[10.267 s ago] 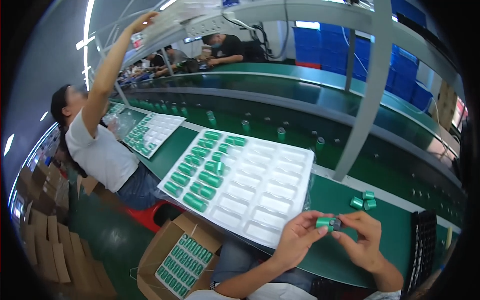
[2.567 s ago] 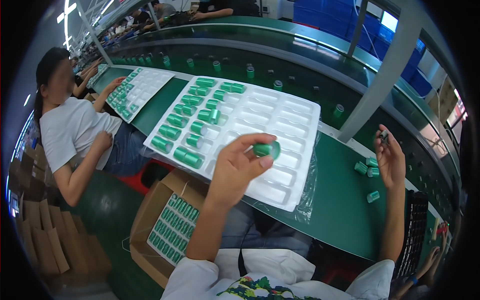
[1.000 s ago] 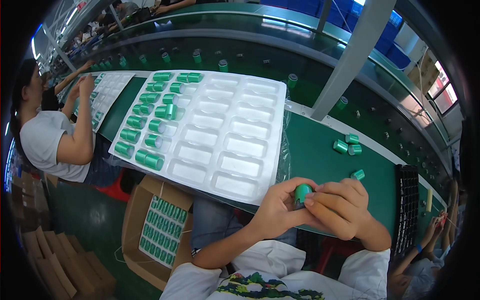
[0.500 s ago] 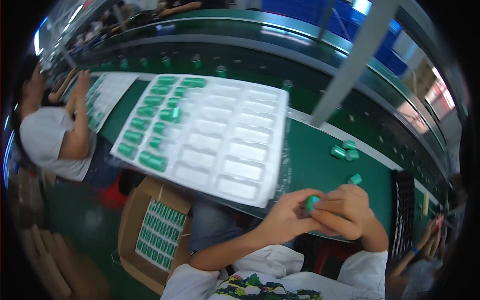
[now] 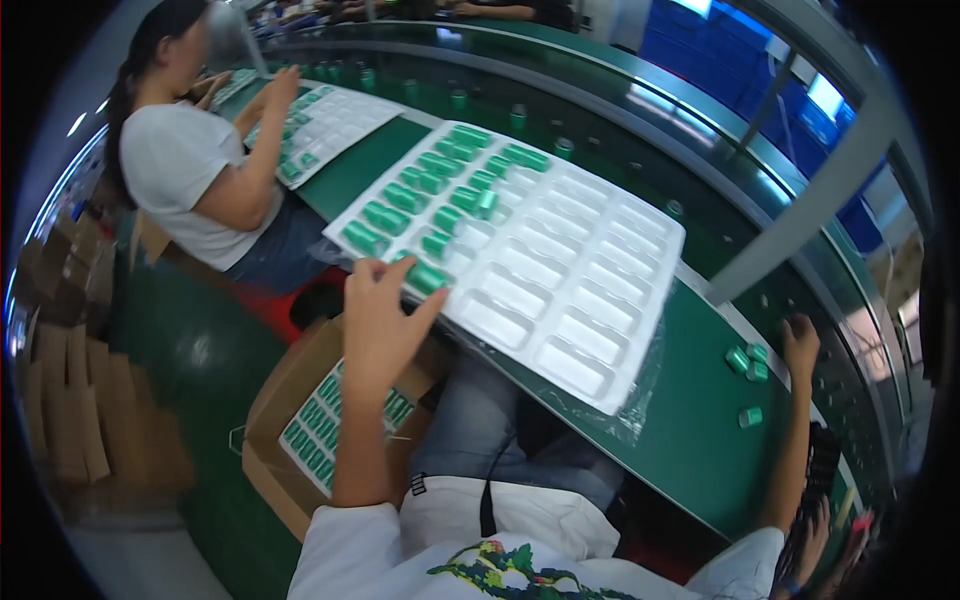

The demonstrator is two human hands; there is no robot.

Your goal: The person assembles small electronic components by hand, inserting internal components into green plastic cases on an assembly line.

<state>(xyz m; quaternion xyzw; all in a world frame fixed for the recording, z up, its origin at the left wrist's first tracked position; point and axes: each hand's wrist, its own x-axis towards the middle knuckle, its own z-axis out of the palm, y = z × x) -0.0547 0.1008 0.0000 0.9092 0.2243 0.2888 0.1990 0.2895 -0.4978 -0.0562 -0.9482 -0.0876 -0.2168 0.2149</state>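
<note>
My left hand (image 5: 378, 315) is at the near left part of a white moulded tray (image 5: 500, 322). Its thumb and fingers grip a green cylinder (image 5: 424, 276) lying in a pocket there. Green cylinders (image 5: 403, 197) fill the tray's left column and much of the second one; the pockets on the right hold nothing. Stretched out to the far right, my right hand (image 5: 800, 348) is over the conveyor's edge with its fingers bent together. Whatever they may hold is too small to make out. Several loose green cylinders (image 5: 747, 364) lie on the green table beside that arm.
A conveyor (image 5: 620, 165) carrying small cylinders runs along the far side, with a grey post (image 5: 800, 215) at its edge. Below left, an open cardboard box (image 5: 270, 420) holds a filled tray. A co-worker (image 5: 185, 160) sits at the left by another tray (image 5: 345, 125).
My hands, together around a green cylinder before, have parted. The left went to the tray's near left side, the right out to the conveyor. The view has turned left.
</note>
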